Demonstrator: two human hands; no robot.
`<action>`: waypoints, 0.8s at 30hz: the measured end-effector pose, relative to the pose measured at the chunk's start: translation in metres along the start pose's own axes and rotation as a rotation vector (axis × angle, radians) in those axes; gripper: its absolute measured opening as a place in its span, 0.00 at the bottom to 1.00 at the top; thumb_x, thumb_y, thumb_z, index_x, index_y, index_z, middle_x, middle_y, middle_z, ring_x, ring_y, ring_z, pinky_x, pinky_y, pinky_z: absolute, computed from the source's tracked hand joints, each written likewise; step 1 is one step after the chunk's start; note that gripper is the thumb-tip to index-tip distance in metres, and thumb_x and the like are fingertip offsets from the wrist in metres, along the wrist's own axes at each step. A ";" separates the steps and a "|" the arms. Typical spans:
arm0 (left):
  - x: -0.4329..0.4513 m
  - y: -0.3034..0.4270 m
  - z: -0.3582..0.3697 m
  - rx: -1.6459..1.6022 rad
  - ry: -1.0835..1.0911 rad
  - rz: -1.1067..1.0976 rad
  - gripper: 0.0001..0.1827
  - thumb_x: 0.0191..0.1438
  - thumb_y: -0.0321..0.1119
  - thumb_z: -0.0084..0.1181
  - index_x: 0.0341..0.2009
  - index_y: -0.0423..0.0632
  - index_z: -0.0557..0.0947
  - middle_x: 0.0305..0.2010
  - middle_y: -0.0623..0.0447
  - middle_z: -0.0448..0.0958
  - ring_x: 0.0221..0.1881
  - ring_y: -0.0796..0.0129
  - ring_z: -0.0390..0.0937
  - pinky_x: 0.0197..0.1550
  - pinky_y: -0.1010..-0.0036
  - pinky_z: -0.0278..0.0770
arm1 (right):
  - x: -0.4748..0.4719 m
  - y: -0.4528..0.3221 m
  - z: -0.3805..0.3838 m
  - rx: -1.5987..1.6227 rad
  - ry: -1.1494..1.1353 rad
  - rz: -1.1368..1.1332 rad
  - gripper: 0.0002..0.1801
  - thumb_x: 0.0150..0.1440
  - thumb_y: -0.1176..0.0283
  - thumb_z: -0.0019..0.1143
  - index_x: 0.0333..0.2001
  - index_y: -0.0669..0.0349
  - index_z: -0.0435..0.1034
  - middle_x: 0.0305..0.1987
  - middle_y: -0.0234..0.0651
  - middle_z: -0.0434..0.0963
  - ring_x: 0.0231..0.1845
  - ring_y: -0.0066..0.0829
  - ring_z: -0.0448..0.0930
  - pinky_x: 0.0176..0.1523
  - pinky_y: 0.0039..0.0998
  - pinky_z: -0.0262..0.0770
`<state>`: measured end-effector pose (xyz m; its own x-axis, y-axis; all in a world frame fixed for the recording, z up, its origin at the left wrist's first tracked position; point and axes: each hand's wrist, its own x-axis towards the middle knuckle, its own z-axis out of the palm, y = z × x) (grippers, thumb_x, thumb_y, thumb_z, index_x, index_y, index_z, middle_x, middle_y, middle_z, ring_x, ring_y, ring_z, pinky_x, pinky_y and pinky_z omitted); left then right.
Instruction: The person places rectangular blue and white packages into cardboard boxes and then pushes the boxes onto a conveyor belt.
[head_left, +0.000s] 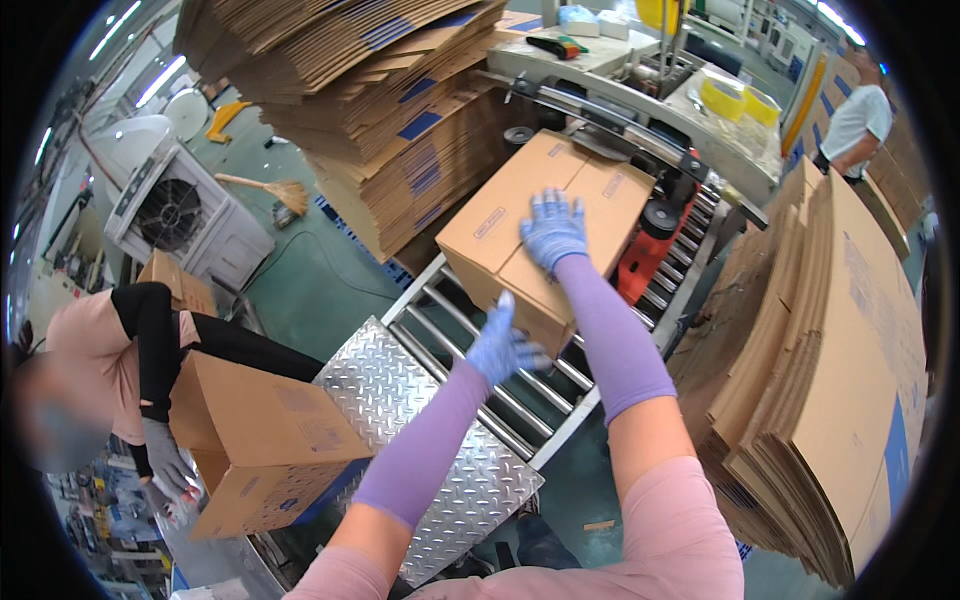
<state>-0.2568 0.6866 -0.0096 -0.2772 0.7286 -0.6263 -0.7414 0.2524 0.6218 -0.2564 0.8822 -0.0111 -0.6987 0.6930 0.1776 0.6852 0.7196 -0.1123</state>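
A cardboard box (487, 225) with its top flaps folded down lies on a roller conveyor (540, 401), its far end at the mouth of a carton-sealing machine (637, 124). My right hand (555, 229), in a blue knit glove, rests flat on the box's top near the flap seam, fingers apart. In a like glove, my left hand (504, 346) is at the near end of the box with its fingers spread; whether it touches the box I cannot tell. A red side belt unit with a black roller (660, 217) stands along the box's right side.
Flattened cartons are stacked at the back left (420, 150) and right (840, 330). A diamond-plate metal table (472, 480) adjoins the conveyor. At the left, a gloved co-worker (165, 457) reaches beside an open carton (285, 427). Yellow tape rolls (724, 97) lie on the machine; another person (859, 124) stands beyond.
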 end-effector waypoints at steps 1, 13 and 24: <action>-0.015 -0.019 0.008 0.044 -0.140 -0.048 0.53 0.52 0.66 0.46 0.67 0.51 0.35 0.65 0.26 0.45 0.61 0.34 0.58 0.54 0.46 0.70 | -0.005 0.004 -0.003 0.006 -0.015 0.009 0.33 0.60 0.51 0.29 0.65 0.56 0.52 0.72 0.42 0.49 0.73 0.37 0.45 0.71 0.49 0.32; -0.278 -0.259 -0.211 0.699 0.364 -0.356 0.13 0.57 0.38 0.49 0.41 0.43 0.78 0.28 0.53 0.78 0.27 0.68 0.76 0.30 0.74 0.74 | -0.207 -0.013 -0.151 0.516 -0.068 -0.536 0.22 0.60 0.55 0.44 0.52 0.58 0.69 0.62 0.48 0.63 0.69 0.49 0.53 0.68 0.46 0.45; -0.340 -0.362 -0.340 0.465 0.679 -0.110 0.17 0.55 0.37 0.49 0.46 0.41 0.77 0.31 0.48 0.79 0.27 0.66 0.78 0.29 0.71 0.77 | -0.398 0.122 -0.274 -0.309 0.232 0.188 0.27 0.50 0.66 0.58 0.55 0.47 0.62 0.60 0.42 0.63 0.62 0.44 0.62 0.64 0.47 0.54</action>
<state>-0.1018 0.1312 -0.1821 -0.6374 0.1790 -0.7495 -0.4985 0.6459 0.5782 0.1618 0.6820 0.1720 -0.5151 0.7577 0.4008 0.8504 0.5103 0.1282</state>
